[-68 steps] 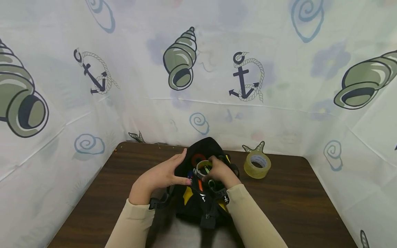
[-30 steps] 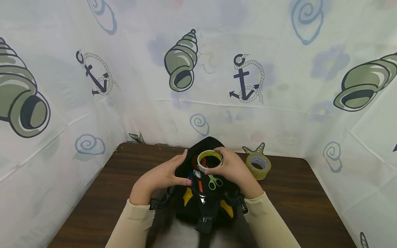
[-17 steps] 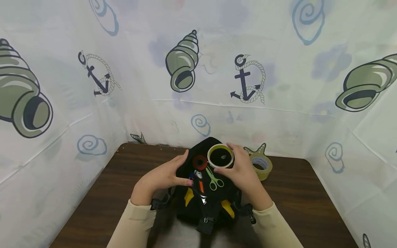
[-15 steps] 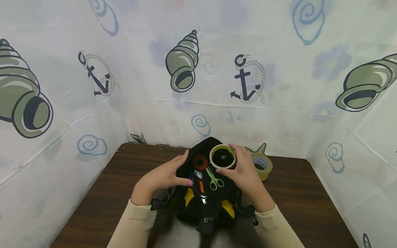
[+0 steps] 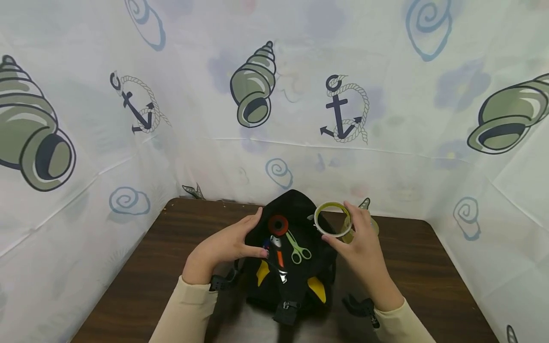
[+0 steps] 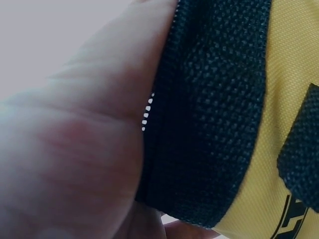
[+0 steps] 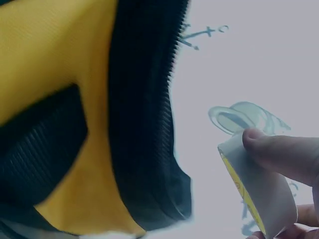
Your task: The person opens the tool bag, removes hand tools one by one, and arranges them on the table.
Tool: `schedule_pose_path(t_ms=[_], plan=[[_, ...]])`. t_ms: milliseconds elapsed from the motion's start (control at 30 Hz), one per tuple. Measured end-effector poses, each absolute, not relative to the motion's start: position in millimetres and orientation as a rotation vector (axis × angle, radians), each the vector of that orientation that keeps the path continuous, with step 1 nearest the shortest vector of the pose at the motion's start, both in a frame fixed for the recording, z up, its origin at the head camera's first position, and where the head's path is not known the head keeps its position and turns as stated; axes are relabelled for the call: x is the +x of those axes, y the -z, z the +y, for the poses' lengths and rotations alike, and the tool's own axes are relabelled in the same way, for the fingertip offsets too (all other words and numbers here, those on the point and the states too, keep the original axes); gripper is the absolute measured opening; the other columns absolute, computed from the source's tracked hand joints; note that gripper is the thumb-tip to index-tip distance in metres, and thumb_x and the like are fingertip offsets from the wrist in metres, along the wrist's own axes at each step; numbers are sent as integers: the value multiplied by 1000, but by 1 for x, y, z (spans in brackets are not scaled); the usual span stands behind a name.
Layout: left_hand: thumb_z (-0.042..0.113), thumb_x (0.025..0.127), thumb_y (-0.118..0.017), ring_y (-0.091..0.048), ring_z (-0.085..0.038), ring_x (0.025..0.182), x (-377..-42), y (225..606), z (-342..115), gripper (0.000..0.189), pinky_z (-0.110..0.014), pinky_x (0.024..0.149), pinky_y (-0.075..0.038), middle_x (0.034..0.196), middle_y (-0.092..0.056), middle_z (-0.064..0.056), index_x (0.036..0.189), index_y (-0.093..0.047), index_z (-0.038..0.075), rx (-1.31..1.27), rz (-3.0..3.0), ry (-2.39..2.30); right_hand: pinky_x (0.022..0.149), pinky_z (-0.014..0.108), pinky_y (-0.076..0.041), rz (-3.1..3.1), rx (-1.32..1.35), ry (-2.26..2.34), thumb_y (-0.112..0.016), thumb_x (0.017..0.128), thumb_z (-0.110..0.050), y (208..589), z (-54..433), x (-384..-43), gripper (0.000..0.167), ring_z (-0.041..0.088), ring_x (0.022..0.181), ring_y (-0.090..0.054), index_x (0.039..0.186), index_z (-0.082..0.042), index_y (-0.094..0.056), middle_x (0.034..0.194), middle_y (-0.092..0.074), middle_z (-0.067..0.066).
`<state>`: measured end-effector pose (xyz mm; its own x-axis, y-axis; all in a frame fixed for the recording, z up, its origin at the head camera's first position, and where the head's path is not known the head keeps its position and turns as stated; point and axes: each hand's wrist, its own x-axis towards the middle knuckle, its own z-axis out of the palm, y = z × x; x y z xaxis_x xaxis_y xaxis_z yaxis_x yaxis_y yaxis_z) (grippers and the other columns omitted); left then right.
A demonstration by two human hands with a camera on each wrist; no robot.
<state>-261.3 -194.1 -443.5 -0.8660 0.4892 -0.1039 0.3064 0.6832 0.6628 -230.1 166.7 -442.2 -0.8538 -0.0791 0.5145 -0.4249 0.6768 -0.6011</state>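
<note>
My right hand (image 5: 364, 243) pinches a roll of white tape (image 5: 316, 220) with a yellow inner core, between thumb and fingers, just right of the bag. The right wrist view has this tape roll (image 7: 264, 184) tilted beside the zipped edge. A black and yellow tool bag (image 5: 318, 252) gapes in the middle of the table. At its left rim my left hand (image 5: 227, 243) grips the side, thumb over the edge; the fingers behind are hidden. Inside lie a red ring-shaped roll (image 5: 272, 226), light green scissors (image 5: 295, 243) and an orange and silver tool (image 5: 280, 258).
A roll of clear yellowish tape (image 5: 375, 226) stands at the back right, largely hidden behind my right hand. The brown wooden table (image 5: 411, 267) ends at a white curtain (image 5: 300, 166) printed with shells and anchors. A black strap (image 5: 288, 307) hangs at the bag's front.
My right hand has lifted the white tape roll out of the bag and moved it right, past the rim. The scissors and red ring are uncovered. My left hand stays on the bag.
</note>
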Motion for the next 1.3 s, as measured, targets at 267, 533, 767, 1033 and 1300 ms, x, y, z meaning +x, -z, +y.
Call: schedule_pose_path(t_ms=[267,533,767,1033,1300], plan=[[63,91,-82,-21,-35,170,-261,446,-194,123,-64,133,-28,185,-15,-4,178,-3,27,627,2616,-972,99,42,-56,-2395,280,-992,-100,81,-21,434,192,-221,99,36,123,-61,165,-10,-48,150,-53,20],[60,92,-83,-19,-36,170,-259,443,-193,122,-65,133,-27,185,-14,-5,177,-2,28,605,2598,-971,99,55,-51,-2403,173,-1022,-97,85,-24,433,216,-226,97,40,126,-58,166,-8,-46,148,-54,23],[63,91,-83,-19,-37,170,-262,444,-191,123,-67,132,-27,185,-14,-5,178,-2,28,604,2587,-986,99,54,-46,-2326,-34,-1081,-96,87,-29,438,251,-242,97,39,125,-55,168,-11,-44,150,-52,24],[63,91,-83,-20,-36,170,-262,443,-191,123,-66,133,-26,185,-16,-5,177,-2,28,609,2604,-979,98,35,-44,-2290,-295,-1155,-91,91,-40,457,280,-262,96,33,131,-52,169,-13,-42,154,-50,21],[58,93,-83,-20,-39,170,-262,443,-190,121,-68,131,-27,185,-14,-8,178,-2,26,620,2601,-971,115,65,-40,-2305,-338,-1210,-89,93,-44,479,298,-272,99,46,141,-46,169,-4,-39,157,-48,29]])
